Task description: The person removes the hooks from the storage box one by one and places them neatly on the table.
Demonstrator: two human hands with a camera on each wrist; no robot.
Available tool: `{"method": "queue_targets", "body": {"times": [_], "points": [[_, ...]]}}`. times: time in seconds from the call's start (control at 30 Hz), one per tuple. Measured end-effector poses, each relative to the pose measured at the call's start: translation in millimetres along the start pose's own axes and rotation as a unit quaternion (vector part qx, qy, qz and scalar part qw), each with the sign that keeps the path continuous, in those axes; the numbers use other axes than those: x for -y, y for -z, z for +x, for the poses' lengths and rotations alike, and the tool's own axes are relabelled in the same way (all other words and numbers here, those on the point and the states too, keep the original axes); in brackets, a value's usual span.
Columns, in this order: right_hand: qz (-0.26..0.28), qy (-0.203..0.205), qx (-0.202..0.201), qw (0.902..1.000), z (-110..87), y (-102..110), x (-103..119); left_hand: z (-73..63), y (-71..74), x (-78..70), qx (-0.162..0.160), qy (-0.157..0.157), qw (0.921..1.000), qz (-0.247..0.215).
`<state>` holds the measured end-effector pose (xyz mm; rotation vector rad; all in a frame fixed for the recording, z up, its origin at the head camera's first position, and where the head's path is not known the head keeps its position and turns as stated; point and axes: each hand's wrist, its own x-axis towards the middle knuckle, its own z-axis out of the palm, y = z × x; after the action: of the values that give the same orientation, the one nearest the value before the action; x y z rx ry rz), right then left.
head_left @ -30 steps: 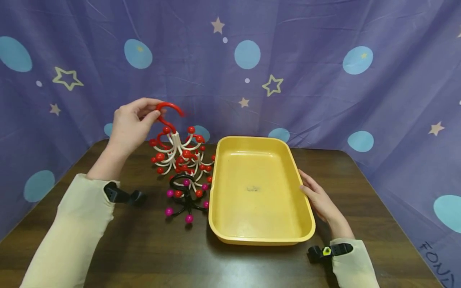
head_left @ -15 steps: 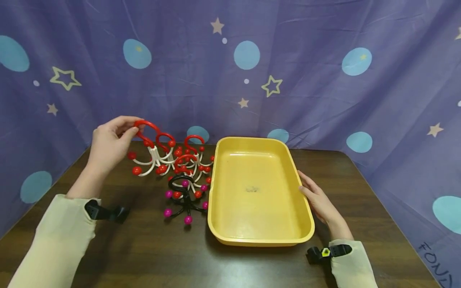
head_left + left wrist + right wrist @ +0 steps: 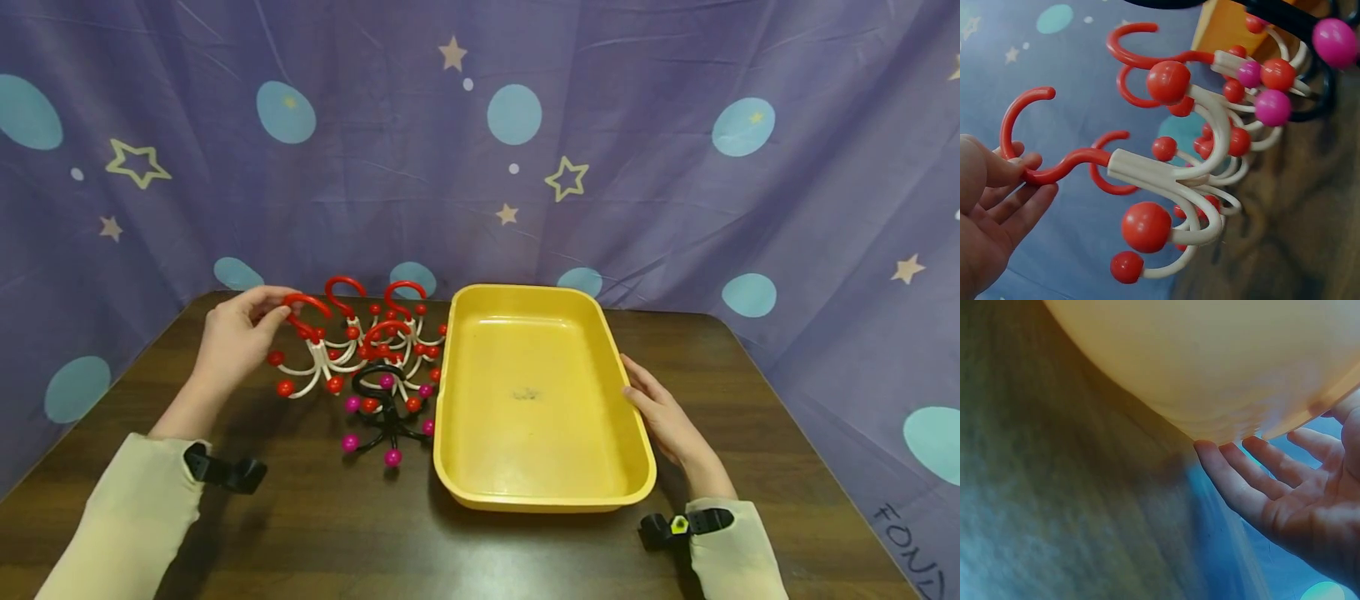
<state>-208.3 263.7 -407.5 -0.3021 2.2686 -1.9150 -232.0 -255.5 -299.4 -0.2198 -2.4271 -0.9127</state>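
Observation:
In the head view, my left hand (image 3: 238, 337) pinches the red hook of a red-and-white multi-arm hanger (image 3: 319, 358) between thumb and fingers. White curved arms tipped with red balls spread from its stem, hook upward. Whether its balls touch the table cannot be told. Several similar red-and-white hangers (image 3: 408, 321) stand just right of it, overlapping. In front of them is a black hanger (image 3: 390, 417) with magenta balls. My right hand (image 3: 667, 417) holds the right side of a yellow tray (image 3: 543, 503), thumb at the rim; its fingertips (image 3: 1207, 450) touch the outer wall in the right wrist view.
The brown wooden table (image 3: 330, 533) carries everything. A purple curtain (image 3: 637, 217) with stars and blue ovals hangs behind and beside it. The tray's left wall lies close against the hangers.
My left hand has carried the held hanger leftward and down, away from the other hangers, to table level. My right hand and the tray have stayed in place.

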Motion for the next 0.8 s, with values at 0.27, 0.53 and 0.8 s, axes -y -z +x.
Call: {"method": "queue_targets", "body": {"times": [0.27, 0.53, 0.8], "points": [[-0.005, -0.001, -0.004, 1.0000, 1.4, 1, -1, -4.6, -6.4, 13.5, -0.006, 0.009, 0.9999, -0.009], [-0.002, 0.005, -0.001, 1.0000, 1.2, 1, 1, -10.8, -14.8, 24.4, 0.013, 0.008, 0.9999, -0.005], [0.003, 0.003, 0.005, 1.0000, 0.1, 1, 1, -21.9, -19.7, 32.3, 0.008, 0.025, 0.9996, -0.009]]}}
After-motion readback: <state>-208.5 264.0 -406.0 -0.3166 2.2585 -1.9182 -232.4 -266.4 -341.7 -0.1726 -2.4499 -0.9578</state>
